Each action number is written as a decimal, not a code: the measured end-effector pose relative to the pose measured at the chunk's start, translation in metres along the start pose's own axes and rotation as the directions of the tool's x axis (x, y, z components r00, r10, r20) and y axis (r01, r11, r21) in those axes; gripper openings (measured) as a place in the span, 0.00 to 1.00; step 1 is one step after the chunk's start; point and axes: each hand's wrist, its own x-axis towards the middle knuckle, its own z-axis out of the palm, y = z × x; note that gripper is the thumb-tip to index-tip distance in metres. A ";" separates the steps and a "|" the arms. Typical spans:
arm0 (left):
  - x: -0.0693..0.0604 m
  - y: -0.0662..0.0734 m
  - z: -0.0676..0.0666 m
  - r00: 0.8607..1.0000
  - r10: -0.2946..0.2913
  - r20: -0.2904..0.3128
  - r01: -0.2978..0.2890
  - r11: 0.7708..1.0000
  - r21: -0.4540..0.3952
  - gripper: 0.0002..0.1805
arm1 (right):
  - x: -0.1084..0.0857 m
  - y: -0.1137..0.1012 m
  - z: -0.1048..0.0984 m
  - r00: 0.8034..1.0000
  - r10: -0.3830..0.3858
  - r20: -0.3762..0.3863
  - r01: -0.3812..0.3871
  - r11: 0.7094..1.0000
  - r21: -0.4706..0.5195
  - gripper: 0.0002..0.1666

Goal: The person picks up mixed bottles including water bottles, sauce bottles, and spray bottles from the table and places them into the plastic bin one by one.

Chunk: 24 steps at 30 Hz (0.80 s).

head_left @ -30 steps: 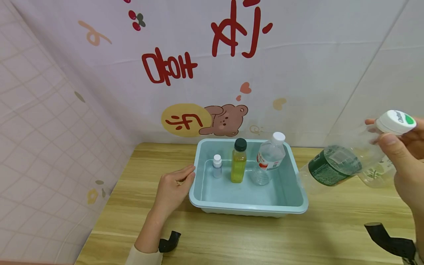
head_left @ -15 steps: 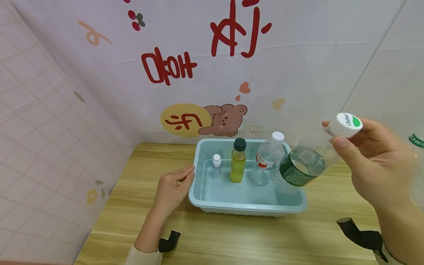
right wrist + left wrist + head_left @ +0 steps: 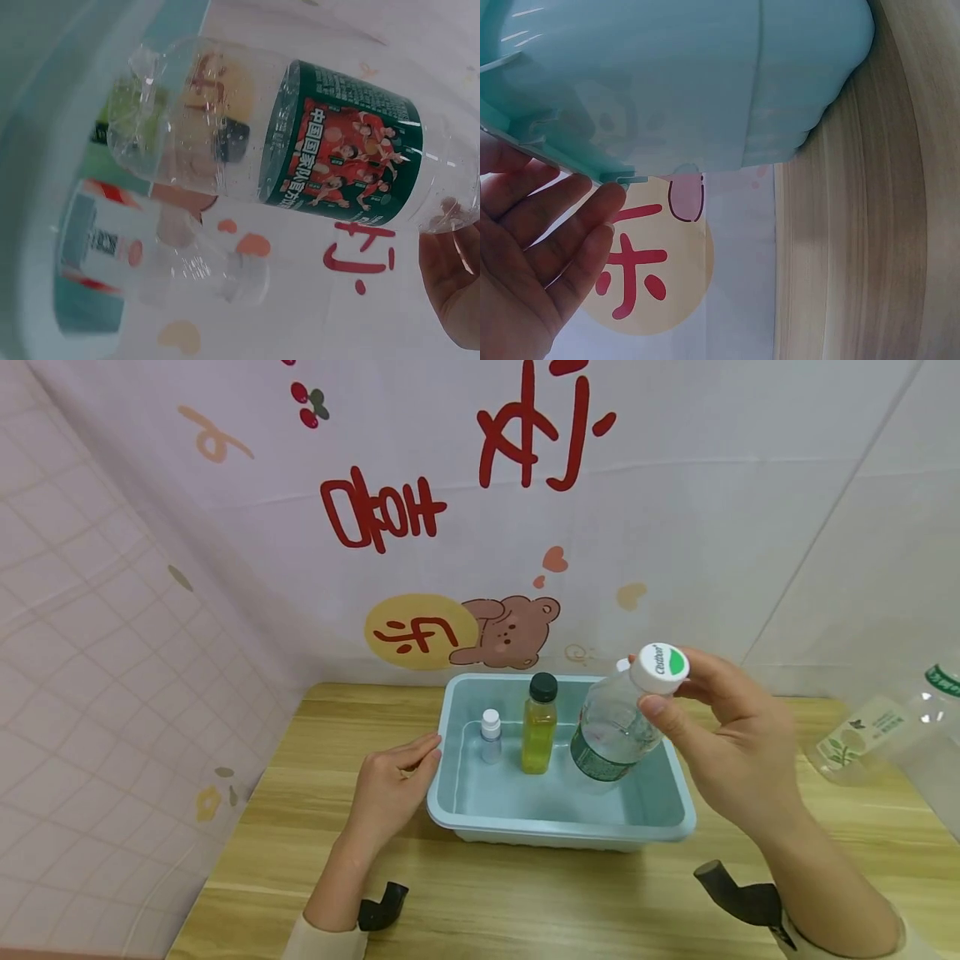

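With thumb and fingers, my right hand [image 3: 738, 752] grips a large clear plastic bottle [image 3: 615, 727] by the neck under its white cap. The bottle has a dark green label and leans over the right part of a light blue plastic basin [image 3: 558, 831]. It partly hides another clear bottle [image 3: 180, 255] with a red-and-white label in the basin. My left hand [image 3: 393, 785] touches the basin's left rim, its fingers fairly straight against the edge in the left wrist view. Also in the basin stand a dark-capped bottle of yellow-green liquid [image 3: 538, 735] and a small white-capped bottle [image 3: 491, 739].
A further clear bottle [image 3: 877, 739] with a pale label and green neck band leans at the right of the wooden table [image 3: 525, 902]. Behind the table hangs a white printed cloth [image 3: 675, 527].
My right hand has carried the green-labelled bottle leftward from the table's right side to above the basin, bringing it more upright. The left hand and basin hold still.
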 end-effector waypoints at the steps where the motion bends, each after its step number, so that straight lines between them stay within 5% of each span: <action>1: 0.000 0.000 0.000 1.000 -0.001 -0.002 0.001 1.000 0.000 0.15 | -0.001 0.000 0.004 1.000 0.011 0.007 -0.010 0.999 -0.034 0.22; 12: 0.000 -0.001 0.000 1.000 0.012 -0.003 -0.012 1.000 -0.009 0.15 | -0.012 0.008 0.041 0.988 0.115 0.100 -0.105 0.990 -0.098 0.33; 24: 0.000 0.000 0.000 1.000 0.014 -0.005 -0.014 1.000 -0.007 0.15 | -0.024 0.020 0.066 0.950 0.270 0.156 -0.247 0.957 -0.153 0.27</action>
